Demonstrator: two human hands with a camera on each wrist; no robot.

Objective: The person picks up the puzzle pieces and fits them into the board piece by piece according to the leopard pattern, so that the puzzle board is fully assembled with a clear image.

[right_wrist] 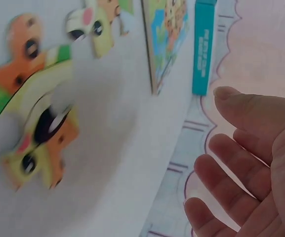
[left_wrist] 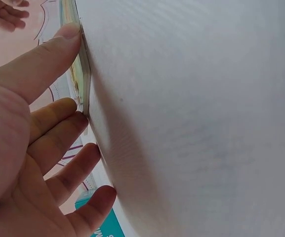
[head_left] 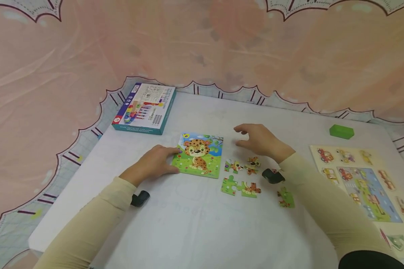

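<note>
A leopard picture puzzle (head_left: 199, 156) lies flat on the table, its edge (left_wrist: 86, 81) visible in the left wrist view. My left hand (head_left: 156, 163) touches its left side, thumb by the near corner and fingers spread, relaxed (left_wrist: 38, 133). Empty, my right hand (head_left: 260, 140) hovers right of the picture, fingers apart and slightly bent (right_wrist: 253, 163). Loose pieces lie below it: a face piece (head_left: 233, 166), a spotted piece (head_left: 252, 164), a green piece (head_left: 229, 185) and a paw piece (head_left: 250, 189). Another green piece (head_left: 286, 197) is near the right forearm.
A flat teal-edged box (head_left: 144, 108) lies at the back left of the white table (head_left: 188, 224). At the right are a green block (head_left: 341, 131) and a large picture board (head_left: 370, 194). A patterned cloth (head_left: 202, 48) hangs behind.
</note>
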